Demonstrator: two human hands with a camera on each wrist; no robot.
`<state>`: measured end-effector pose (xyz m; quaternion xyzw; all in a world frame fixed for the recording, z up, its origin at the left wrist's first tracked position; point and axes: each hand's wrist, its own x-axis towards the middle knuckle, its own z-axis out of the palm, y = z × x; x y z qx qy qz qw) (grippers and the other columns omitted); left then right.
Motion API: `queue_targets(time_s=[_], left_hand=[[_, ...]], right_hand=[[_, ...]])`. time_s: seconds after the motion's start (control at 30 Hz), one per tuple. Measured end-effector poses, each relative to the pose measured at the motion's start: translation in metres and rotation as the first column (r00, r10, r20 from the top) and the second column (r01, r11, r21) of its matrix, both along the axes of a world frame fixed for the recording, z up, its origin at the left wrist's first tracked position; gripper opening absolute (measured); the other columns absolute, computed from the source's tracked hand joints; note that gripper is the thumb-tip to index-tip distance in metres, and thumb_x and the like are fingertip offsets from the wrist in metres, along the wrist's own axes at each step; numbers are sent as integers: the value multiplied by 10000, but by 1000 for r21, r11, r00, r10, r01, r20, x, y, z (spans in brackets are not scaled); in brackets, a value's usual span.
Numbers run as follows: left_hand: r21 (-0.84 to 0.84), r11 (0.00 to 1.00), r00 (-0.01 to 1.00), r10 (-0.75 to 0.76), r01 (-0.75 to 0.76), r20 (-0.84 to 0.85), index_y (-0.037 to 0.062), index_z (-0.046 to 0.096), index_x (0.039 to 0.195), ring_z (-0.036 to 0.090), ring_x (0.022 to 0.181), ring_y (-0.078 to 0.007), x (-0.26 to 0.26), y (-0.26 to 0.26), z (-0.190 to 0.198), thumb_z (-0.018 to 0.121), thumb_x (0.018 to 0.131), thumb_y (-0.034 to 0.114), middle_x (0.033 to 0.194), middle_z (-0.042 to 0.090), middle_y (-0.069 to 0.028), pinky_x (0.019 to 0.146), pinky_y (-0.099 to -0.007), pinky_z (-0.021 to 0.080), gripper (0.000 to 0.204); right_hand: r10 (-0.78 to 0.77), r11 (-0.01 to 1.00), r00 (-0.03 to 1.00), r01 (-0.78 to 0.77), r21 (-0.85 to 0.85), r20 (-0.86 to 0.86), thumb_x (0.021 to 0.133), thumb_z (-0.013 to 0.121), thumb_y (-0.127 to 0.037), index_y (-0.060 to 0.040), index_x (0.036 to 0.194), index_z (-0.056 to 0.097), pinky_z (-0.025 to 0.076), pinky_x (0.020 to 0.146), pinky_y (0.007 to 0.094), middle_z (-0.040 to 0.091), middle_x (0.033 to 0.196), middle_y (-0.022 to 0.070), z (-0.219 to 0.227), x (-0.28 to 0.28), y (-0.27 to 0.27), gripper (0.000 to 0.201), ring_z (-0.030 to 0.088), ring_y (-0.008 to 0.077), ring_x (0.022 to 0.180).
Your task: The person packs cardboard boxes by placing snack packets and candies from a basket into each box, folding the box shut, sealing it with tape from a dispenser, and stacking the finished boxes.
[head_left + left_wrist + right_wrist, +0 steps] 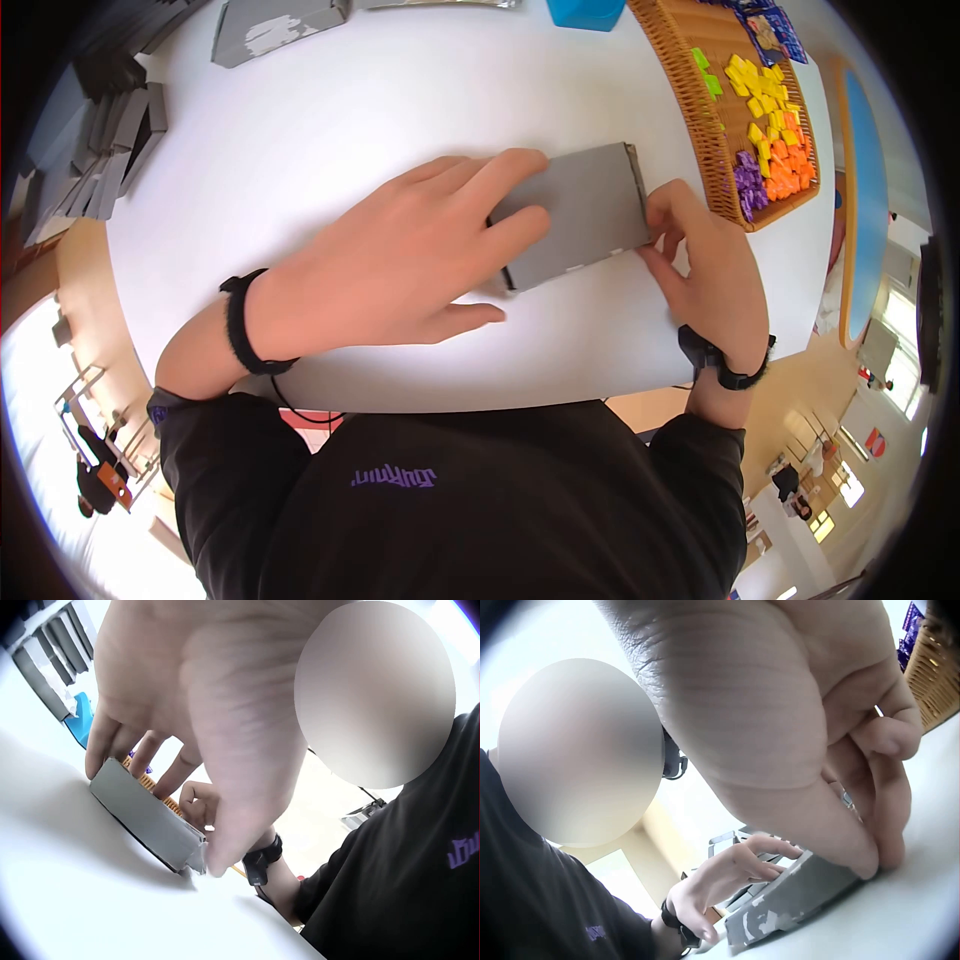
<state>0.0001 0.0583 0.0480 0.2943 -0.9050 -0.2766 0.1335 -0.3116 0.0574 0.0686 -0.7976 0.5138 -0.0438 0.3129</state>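
A flat grey cardboard box [590, 205] lies at a slant on the white table in front of me. My left hand [405, 240] spreads over its left end, with the fingertips resting on the top and the thumb held apart near the table. In the left wrist view, those fingers reach across the box's [142, 814] upper edge. My right hand [712, 265] pinches the near right corner with thumb and curled fingers. White scuffed patches mark one side of the box [784, 904] in the right wrist view.
A wicker basket [700, 110] with yellow, orange, purple and green small packets stands at the right. Another grey box [275, 25], a blue container [585, 12] and a silvery item [440, 3] sit along the far edge. Several grey boxes [110, 150] are stacked at the left.
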Motion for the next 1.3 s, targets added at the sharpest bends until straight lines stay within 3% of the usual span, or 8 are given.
queue_targets(time_s=[0.43,0.53,0.6,0.63,0.7,0.83,1.13,1.3], left_hand=[[-77,995,997,54,-59,-63,38,545,1223,608,1150,-409,-4,3,-18,849,670,46,1449,476,-213,944,-479,555,631],[16,998,991,60,-59,-121,39,561,1301,586,1201,-400,0,-2,-18,817,669,38,1458,476,-199,953,-447,551,682],[270,961,970,125,-66,-207,58,579,1376,572,1243,-384,2,-7,-15,769,671,35,1464,480,-173,993,-413,535,730],[265,962,971,115,-57,-208,58,579,1376,572,1243,-384,3,-9,-13,769,671,35,1464,480,-173,993,-413,535,730],[415,910,957,115,6,-266,75,601,1388,572,1257,-355,5,-12,-9,733,672,36,1463,487,-144,1043,-406,510,730],[480,875,959,80,62,-271,78,616,1381,564,1263,-337,7,-17,-6,705,664,29,1445,502,-134,1079,-417,490,724],[426,903,955,81,51,-287,91,641,1362,549,1293,-328,8,-22,-15,894,798,179,1427,524,-136,1110,-427,468,625],[425,897,919,57,124,-389,60,617,1398,566,1274,-327,11,-32,-20,849,848,154,1395,553,-146,1103,-421,465,604]], right_hand=[[17,995,996,-25,92,92,802,859,-6,-83,1157,557,559,739,341,690,908,71,-2,1,-7,472,701,246,801],[41,996,996,-47,80,79,774,894,-40,-91,1249,566,560,800,353,694,1106,79,-4,1,-10,579,686,257,944],[63,994,971,-40,-103,229,742,933,-89,-106,1421,552,544,906,374,629,1347,83,-8,3,-11,778,634,269,1137],[56,994,972,-32,-108,228,742,933,-89,-106,1421,552,544,906,374,629,1347,83,-7,0,-13,778,634,269,1137],[105,980,941,-152,127,321,712,964,-127,-124,1558,499,518,988,392,541,1505,71,-3,-9,-17,965,582,275,1270],[136,969,926,-198,147,352,699,976,-149,-133,1589,482,495,1035,388,557,1506,64,-7,-9,-20,1018,576,262,1297],[94,964,902,-189,189,421,683,986,-152,-121,1545,528,497,1060,397,577,1481,62,-13,-5,-26,976,595,267,1287],[-61,930,790,-177,321,610,764,958,-232,-57,1517,537,472,1117,398,578,1460,83,-25,-8,-28,880,583,253,1315]])
